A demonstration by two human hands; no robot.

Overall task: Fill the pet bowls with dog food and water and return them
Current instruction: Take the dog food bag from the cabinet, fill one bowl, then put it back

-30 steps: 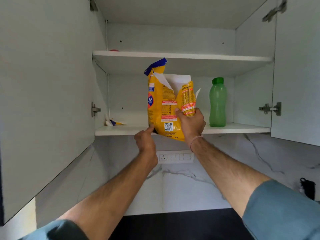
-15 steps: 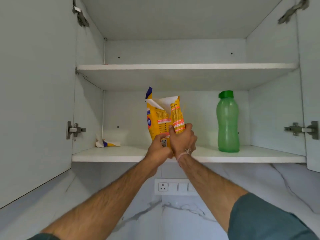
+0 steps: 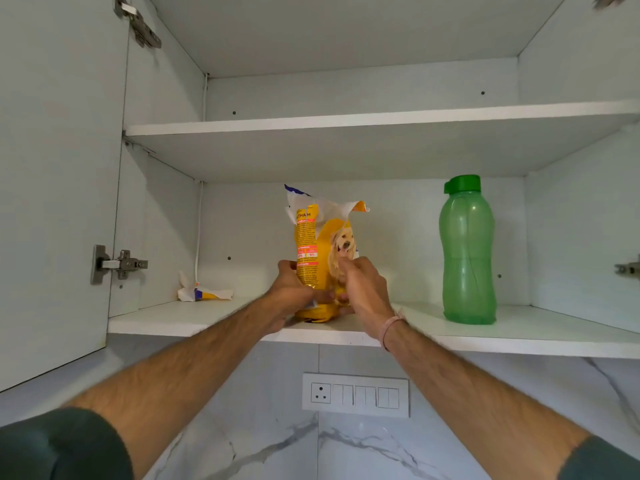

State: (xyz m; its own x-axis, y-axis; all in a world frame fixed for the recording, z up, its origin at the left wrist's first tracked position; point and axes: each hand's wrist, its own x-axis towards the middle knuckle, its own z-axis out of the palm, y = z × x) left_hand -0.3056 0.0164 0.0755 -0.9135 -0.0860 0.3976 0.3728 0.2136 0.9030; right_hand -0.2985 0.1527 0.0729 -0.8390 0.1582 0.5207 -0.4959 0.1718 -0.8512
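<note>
Left hand (image 3: 292, 294) wrapped round the lower left edge of the dog food bag (image 3: 323, 247); right hand (image 3: 363, 289) mirrored on the lower right, fingers curled in and pinching the front face just under the printed dog. Both arms stretched up and forward, meeting at the bag from either side, neither plainly nearer.

Open wall cabinet (image 3: 346, 95), doors swung wide. Lower shelf (image 3: 194, 325) carrying everything in reach. Green bottle (image 3: 467, 251) upright well to the right of the bag, apart from it and from the right hand. Switch panel (image 3: 355, 394) on the marble wall below the shelf. Torn wrapper scrap (image 3: 204, 293) lying at the back left corner.

Bag upright, long axis vertical, base on the lower shelf close to its front edge, straight ahead of and between the two hands. Top torn open, flaps splayed. Probably either being seated on the shelf or about to be drawn out; impossible to tell which from this alone. Either way, best kept vertical, given that open mouth, and moved straight along the line of the forearms, clear of the bottle.
</note>
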